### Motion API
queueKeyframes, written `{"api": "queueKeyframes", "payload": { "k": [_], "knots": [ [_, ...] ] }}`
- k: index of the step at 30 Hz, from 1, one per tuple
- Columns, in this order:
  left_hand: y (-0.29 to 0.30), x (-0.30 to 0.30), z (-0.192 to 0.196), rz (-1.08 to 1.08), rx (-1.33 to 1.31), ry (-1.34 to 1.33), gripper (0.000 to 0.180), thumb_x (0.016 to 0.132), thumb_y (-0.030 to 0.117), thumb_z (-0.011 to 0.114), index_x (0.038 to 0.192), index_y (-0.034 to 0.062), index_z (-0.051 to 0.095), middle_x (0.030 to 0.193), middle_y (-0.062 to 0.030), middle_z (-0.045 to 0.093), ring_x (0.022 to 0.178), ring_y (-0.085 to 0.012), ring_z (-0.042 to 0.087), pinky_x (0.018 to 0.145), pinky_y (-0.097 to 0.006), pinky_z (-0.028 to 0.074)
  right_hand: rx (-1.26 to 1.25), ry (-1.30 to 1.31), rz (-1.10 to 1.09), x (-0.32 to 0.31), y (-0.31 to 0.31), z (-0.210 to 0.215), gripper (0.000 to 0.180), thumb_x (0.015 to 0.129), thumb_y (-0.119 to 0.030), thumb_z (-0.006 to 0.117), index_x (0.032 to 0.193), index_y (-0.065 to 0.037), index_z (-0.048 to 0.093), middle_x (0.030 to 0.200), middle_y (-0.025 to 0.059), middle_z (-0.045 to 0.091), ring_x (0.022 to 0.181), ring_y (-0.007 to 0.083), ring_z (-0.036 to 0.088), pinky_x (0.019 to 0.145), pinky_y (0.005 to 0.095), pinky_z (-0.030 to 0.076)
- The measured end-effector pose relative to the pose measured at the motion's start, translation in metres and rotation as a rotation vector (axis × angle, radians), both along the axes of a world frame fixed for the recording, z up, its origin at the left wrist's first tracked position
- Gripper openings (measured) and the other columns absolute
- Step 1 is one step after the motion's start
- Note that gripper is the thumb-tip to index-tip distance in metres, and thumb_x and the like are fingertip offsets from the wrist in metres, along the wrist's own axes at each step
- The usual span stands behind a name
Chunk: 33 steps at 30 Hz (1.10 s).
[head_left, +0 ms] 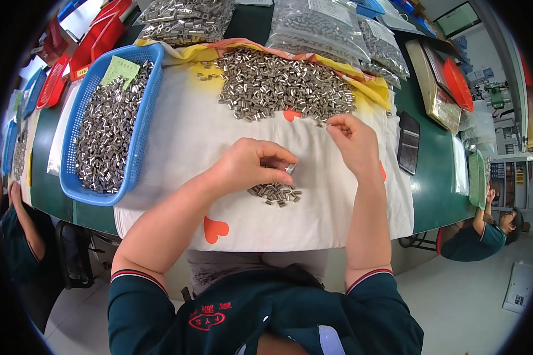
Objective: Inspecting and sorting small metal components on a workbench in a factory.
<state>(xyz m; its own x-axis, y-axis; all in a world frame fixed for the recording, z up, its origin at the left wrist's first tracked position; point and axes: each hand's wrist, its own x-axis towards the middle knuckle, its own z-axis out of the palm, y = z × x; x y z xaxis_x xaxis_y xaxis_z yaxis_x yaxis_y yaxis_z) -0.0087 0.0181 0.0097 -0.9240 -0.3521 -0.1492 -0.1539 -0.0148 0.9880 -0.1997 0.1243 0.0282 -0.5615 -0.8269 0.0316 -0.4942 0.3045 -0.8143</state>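
My left hand (249, 163) is curled over the middle of the white cloth, with a small shiny metal sleeve (290, 168) held at the thumb and forefinger tips. Beneath that hand lies a small heap of metal sleeves (278, 194), partly covered by the palm. My right hand (356, 145) has its thumb and forefinger pinched at the lower right edge of a large pile of short silvery sleeves (284, 86). Whatever those fingertips hold is too small to make out.
A blue basket (68, 151) of sleeves stands at left, with a green note (119, 70) inside. Bulging plastic bags (314, 23) line the back. A dark phone-like object (408, 142) lies at right. People sit at both sides, one near a green basket (477, 177).
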Motion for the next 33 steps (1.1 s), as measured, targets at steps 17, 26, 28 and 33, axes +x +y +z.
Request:
{"api": "queueKeyframes", "payload": {
  "k": [17,26,28,33],
  "knots": [
    [-0.011,0.001,-0.009,0.163,0.397,0.125,0.031,0.074,-0.005,0.061,0.105,-0.0023,0.054,0.097,-0.0061,0.059,0.083,-0.0096,0.057,0.074,-0.023,0.049,-0.065,-0.145,0.250,0.037,-0.004,0.016,0.011,0.072,-0.002,0.060,0.082,-0.001,0.060,0.077,0.0057,0.060,0.071,0.0142,0.057,0.064,0.0252,0.044],
    [-0.005,-0.001,-0.008,0.215,0.362,0.156,0.028,0.075,0.001,0.064,0.101,-0.0026,0.057,0.086,-0.0049,0.061,0.077,-0.0084,0.057,0.068,-0.021,0.049,-0.116,-0.029,0.297,0.050,-0.003,0.014,0.007,0.071,-0.004,0.060,0.077,-0.002,0.061,0.074,0.0070,0.059,0.070,0.0170,0.058,0.061,0.0270,0.046],
    [-0.003,-0.002,-0.007,0.239,0.216,0.103,0.027,0.074,0.001,0.065,0.100,-0.0029,0.058,0.085,-0.0051,0.062,0.075,-0.0081,0.058,0.067,-0.020,0.049,-0.130,0.184,0.300,0.055,-0.002,0.012,0.007,0.070,-0.004,0.061,0.077,-0.002,0.060,0.073,0.0078,0.059,0.070,0.0184,0.058,0.061,0.0275,0.046],
    [-0.004,-0.001,-0.003,0.258,0.238,0.067,0.027,0.074,0.002,0.065,0.100,-0.0030,0.059,0.085,-0.0045,0.062,0.074,-0.0072,0.057,0.067,-0.020,0.049,-0.195,0.394,0.279,0.056,-0.002,0.009,0.009,0.069,-0.005,0.062,0.077,-0.002,0.060,0.073,0.0092,0.060,0.068,0.0215,0.058,0.061,0.0285,0.046]
  ]
}}
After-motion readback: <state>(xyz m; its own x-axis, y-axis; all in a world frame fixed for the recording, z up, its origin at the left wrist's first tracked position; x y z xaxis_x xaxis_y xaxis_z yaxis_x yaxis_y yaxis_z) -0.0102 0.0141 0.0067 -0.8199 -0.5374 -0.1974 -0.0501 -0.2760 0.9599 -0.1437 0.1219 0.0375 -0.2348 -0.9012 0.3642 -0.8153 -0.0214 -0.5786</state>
